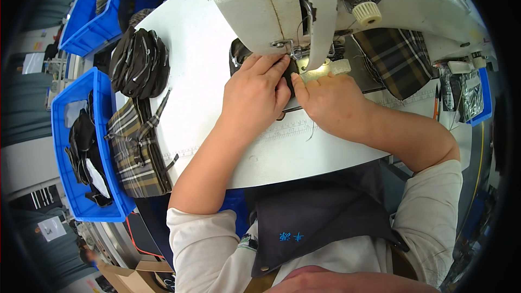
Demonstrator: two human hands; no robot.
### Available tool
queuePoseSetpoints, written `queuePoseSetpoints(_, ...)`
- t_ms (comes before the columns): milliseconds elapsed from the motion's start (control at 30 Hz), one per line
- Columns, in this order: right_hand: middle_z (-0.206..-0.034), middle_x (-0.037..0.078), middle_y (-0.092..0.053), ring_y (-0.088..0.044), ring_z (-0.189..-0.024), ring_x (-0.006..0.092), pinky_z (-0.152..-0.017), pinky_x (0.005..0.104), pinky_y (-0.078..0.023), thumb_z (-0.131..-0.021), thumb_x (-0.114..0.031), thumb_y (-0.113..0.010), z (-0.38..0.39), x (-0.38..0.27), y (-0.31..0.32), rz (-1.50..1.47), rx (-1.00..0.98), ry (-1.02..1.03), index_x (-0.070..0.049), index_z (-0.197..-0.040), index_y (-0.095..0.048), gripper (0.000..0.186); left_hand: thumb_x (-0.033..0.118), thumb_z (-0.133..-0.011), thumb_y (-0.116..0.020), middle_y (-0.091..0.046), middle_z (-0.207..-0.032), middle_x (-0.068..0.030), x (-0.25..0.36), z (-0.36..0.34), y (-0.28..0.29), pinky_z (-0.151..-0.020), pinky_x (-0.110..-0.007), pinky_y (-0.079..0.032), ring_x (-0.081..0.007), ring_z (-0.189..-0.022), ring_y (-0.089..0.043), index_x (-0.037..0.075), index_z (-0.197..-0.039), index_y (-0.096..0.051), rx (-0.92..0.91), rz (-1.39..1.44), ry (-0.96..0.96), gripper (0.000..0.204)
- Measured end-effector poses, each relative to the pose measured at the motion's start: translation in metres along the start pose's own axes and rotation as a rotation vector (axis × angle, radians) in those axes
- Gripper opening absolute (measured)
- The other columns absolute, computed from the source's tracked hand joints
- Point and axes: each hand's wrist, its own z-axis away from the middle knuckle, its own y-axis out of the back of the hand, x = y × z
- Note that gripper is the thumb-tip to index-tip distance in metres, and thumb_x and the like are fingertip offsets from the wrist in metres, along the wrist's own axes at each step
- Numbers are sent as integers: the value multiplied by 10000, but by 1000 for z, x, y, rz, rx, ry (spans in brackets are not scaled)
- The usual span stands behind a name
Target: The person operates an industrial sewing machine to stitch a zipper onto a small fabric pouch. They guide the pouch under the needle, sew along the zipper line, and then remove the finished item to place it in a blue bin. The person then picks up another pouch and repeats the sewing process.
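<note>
Under the head of a white sewing machine (260, 5) lies a dark fabric piece (237, 53) with a metal zipper along its left side. My left hand (255, 92) presses on this piece, fingers close together and pointing at the needle area, thumb bent inward. Just right of it, my right hand (336, 106) is curled, its thumb and finger pinching at the piece's edge beside the presser foot (304, 65). The hands hide most of the fabric, and the exact grip is partly covered. A small lamp lights the stitching spot.
Stacked dark zippered pieces (142, 62) and plaid fabric pieces (135, 152) lie at the table's left. More plaid fabric (396, 59) sits under the machine arm. Blue bins (97, 81) stand at the left; a small blue tray (484, 95) holds packets at right. A ruler strip (282, 132) crosses the table.
</note>
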Motion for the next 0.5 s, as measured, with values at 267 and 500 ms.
queuePoseSetpoints(267, -671, 50, -675, -675, -583, 201, -533, 357, -508, -850, -70, -676, -2, 1, 0, -10, -20, -31, 91, -1264, -684, 445, 108, -876, -667, -740, -1205, -72, -4, 1, -2, -898, -375, -587, -275, -1142, -684, 51, -1186, -775, 22, 41, 20, 334)
queuePoseSetpoints(500, -699, 48, -676, -679, -613, 191, -544, 349, -516, -833, -96, -678, 2, -3, -9, 31, -21, -45, 46, -1271, -696, 461, 102, -867, -665, -726, -1275, -72, -8, 7, -7, -966, -375, -585, -263, -1228, -661, 47, -1211, -764, 75, 54, -14, 362)
